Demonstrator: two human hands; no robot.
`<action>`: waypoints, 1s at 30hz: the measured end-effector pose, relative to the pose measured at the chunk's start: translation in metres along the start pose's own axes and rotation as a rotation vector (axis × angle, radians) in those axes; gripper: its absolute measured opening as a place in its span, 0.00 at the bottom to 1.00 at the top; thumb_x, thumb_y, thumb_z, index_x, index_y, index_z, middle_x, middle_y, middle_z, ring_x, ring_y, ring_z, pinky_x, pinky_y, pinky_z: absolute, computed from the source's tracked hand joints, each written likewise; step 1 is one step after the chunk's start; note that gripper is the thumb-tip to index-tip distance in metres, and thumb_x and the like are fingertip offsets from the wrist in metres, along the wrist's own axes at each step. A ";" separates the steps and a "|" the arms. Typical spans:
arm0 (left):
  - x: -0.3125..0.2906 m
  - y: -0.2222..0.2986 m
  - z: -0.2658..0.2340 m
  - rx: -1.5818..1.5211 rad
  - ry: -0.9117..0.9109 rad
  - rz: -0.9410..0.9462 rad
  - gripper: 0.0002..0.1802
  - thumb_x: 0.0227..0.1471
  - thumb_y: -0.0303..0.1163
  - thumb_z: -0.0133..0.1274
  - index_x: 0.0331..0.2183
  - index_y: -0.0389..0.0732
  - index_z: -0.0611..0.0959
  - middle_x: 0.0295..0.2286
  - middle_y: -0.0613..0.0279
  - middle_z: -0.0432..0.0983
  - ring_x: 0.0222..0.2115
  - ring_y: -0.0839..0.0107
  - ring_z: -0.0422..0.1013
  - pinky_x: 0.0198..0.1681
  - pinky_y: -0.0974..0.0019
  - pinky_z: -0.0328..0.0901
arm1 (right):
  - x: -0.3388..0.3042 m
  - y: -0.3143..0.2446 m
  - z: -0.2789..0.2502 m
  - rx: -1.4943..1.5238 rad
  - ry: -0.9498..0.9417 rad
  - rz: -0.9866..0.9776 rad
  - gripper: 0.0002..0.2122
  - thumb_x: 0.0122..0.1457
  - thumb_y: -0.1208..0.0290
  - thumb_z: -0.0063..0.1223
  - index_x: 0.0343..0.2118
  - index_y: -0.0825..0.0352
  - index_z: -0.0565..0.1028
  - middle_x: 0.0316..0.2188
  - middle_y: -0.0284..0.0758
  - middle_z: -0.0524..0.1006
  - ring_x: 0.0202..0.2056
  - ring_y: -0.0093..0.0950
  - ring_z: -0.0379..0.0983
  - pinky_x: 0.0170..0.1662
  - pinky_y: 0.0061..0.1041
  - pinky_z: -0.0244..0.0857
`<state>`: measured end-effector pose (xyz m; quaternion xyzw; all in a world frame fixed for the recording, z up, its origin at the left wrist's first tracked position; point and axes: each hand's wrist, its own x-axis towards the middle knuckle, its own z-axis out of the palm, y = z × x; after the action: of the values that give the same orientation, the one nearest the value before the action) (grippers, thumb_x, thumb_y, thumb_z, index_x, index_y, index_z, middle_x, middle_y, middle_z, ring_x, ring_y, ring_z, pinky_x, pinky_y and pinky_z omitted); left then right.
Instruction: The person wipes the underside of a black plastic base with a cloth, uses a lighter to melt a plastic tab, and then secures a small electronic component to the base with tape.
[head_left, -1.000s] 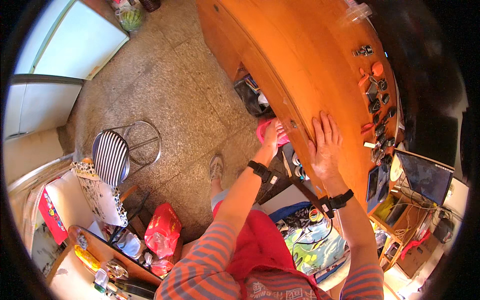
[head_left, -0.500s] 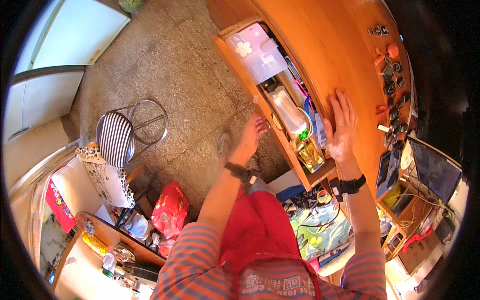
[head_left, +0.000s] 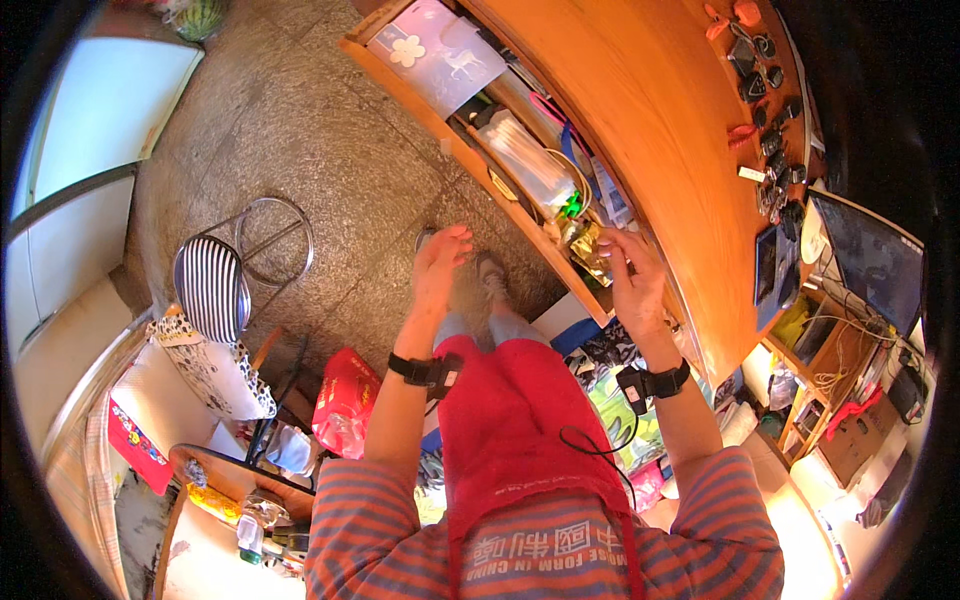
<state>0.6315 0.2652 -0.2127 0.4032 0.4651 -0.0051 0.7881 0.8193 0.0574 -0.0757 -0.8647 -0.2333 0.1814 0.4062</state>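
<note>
My left hand (head_left: 438, 272) hovers above the floor, left of the open drawer, its fingers loosely bent and apart with nothing in them. My right hand (head_left: 635, 280) is over the near end of the wooden drawer (head_left: 462, 152), close to a crumpled gold packet (head_left: 588, 250). Its fingers are slightly curled and hold nothing that I can see. Inside the drawer lie a pale purple notebook (head_left: 440, 60) with a white flower and a deer, and a clear bag of white sticks (head_left: 522, 150). Beside the bag is a small green item (head_left: 571, 205).
The orange wooden desktop (head_left: 630, 110) carries dark and red small items along its far right edge, near a monitor (head_left: 865, 262). To the left stand a striped stool (head_left: 210, 290) and a red plastic bag (head_left: 346, 403). A watermelon (head_left: 195, 18) is at the upper left.
My right hand has come off the desktop and back over the drawer's near end. My left hand has drawn away from the drawer front. The whole view has shifted.
</note>
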 end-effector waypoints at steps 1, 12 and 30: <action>-0.007 0.003 0.001 0.009 -0.001 -0.004 0.23 0.70 0.41 0.49 0.57 0.36 0.80 0.53 0.56 0.80 0.51 0.68 0.75 0.55 0.62 0.68 | -0.004 0.003 -0.001 -0.016 -0.020 0.031 0.09 0.67 0.84 0.51 0.47 0.74 0.80 0.40 0.42 0.82 0.39 0.32 0.81 0.46 0.27 0.73; -0.042 0.099 0.049 0.343 0.037 0.617 0.15 0.70 0.33 0.50 0.48 0.32 0.83 0.43 0.60 0.83 0.45 0.71 0.77 0.53 0.67 0.68 | 0.069 -0.039 0.053 -0.378 -0.074 -0.362 0.22 0.51 0.82 0.64 0.52 0.65 0.78 0.53 0.42 0.77 0.57 0.47 0.71 0.59 0.43 0.69; -0.001 0.179 0.057 1.027 0.249 1.045 0.15 0.56 0.24 0.58 0.46 0.39 0.85 0.45 0.51 0.80 0.47 0.50 0.72 0.53 0.55 0.66 | 0.004 0.013 0.025 0.346 0.241 0.263 0.11 0.69 0.81 0.54 0.51 0.73 0.82 0.53 0.39 0.81 0.55 0.27 0.75 0.60 0.29 0.68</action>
<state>0.7408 0.3492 -0.0850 0.8872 0.2377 0.1993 0.3416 0.8139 0.0676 -0.1014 -0.8206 -0.0342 0.1655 0.5460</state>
